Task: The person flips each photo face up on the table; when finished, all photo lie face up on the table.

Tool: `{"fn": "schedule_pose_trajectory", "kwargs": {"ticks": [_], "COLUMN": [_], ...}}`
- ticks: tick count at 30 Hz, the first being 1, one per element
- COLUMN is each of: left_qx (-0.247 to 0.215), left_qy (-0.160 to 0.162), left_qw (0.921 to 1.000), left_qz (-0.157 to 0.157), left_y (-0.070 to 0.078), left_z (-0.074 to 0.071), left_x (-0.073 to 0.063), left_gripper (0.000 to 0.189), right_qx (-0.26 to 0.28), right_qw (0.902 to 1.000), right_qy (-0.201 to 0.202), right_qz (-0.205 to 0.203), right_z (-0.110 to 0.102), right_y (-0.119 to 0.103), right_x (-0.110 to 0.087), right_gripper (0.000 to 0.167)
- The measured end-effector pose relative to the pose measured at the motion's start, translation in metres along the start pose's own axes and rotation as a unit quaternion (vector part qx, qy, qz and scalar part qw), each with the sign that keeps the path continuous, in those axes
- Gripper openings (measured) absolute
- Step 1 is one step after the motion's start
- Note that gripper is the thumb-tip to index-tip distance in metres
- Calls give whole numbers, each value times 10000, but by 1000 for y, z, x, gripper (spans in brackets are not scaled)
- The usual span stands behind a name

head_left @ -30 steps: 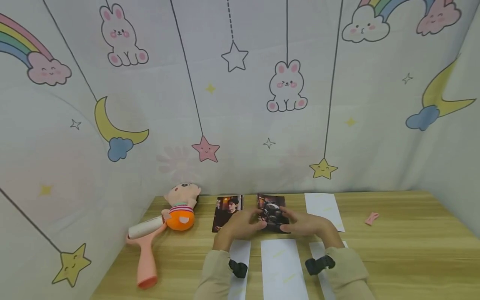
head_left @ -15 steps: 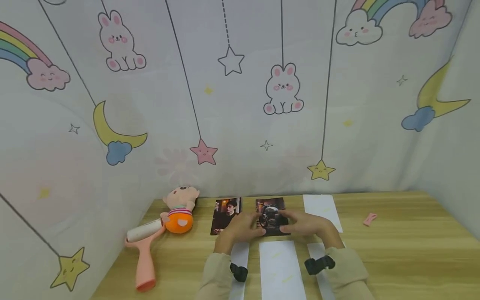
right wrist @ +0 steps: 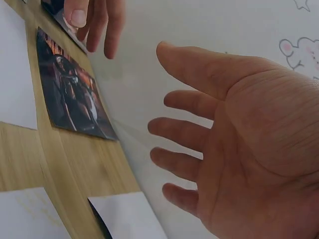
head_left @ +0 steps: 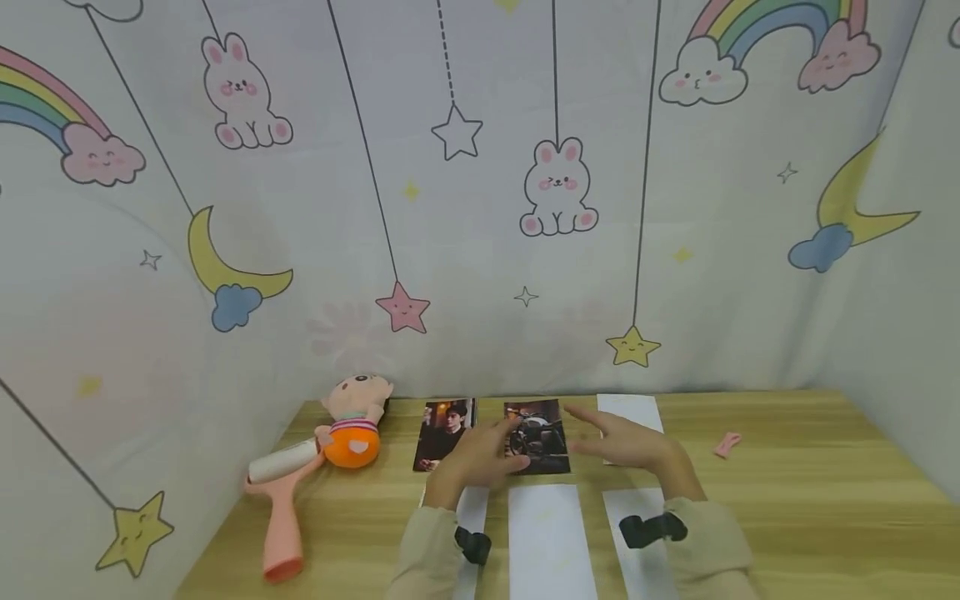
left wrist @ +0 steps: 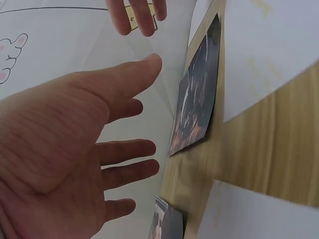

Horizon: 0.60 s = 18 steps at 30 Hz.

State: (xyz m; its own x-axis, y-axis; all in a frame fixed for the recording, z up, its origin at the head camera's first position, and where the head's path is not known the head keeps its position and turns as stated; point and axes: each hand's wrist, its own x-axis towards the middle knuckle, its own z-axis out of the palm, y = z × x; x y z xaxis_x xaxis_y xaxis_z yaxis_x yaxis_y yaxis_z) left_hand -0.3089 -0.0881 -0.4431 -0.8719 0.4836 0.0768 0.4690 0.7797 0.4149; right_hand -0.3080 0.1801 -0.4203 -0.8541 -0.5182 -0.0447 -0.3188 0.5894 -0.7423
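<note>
A dark photo card of a motorcycle point(head_left: 536, 442) lies flat on the wooden table between my hands. My left hand point(head_left: 480, 458) hovers by its left edge, fingers spread and holding nothing. Off the card's right side, my right hand point(head_left: 630, 439) is raised with loose, spread fingers and a bare palm. Both palms show as bare in the wrist views. Left of the motorcycle card sits a small stack of photo cards, topped by a portrait of a person in dark clothes point(head_left: 438, 429); my left hand covers its lower corner.
White cards stand in a row nearer me: left point(head_left: 471, 508), middle point(head_left: 551, 533) and right point(head_left: 636, 558). Another white card point(head_left: 630, 406) lies behind my right hand. A pink bow point(head_left: 727, 444) is farther right. At left are a pink-handled lint roller point(head_left: 281, 525) and a plush doll point(head_left: 352, 442).
My right hand has let go of the motorcycle card and drawn away to the right. The left hand stays close to the card's left edge. The head view has shifted slightly.
</note>
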Motion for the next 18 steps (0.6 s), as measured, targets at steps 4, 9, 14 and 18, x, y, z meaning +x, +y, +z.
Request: {"fn": "schedule_pose_trajectory", "kwargs": {"ticks": [4,9,14,18], "left_qx": [-35,-175,-115,-163], "left_qy": [-97,-162,-181,-187], "left_qw": [9999,9997,9998,9997], "left_qz": [30,0,43,89], "left_y": [9,17,26,34], "left_z": [-1,4,12,20], "left_x": [8,17,25,30], "left_gripper": [69,73,75,75], "right_qx": [-284,-206,-82,-85], "right_qw": [9993,9994,9997,9993], "right_qy": [227,284,223,183], "right_qz": [-55,-43,88,320], "right_z": [-10,-20,-27,-30], "right_y": [7,15,22,29], "right_x": [-8,-20,-34,-45], "right_gripper": [74,76,75,76]}}
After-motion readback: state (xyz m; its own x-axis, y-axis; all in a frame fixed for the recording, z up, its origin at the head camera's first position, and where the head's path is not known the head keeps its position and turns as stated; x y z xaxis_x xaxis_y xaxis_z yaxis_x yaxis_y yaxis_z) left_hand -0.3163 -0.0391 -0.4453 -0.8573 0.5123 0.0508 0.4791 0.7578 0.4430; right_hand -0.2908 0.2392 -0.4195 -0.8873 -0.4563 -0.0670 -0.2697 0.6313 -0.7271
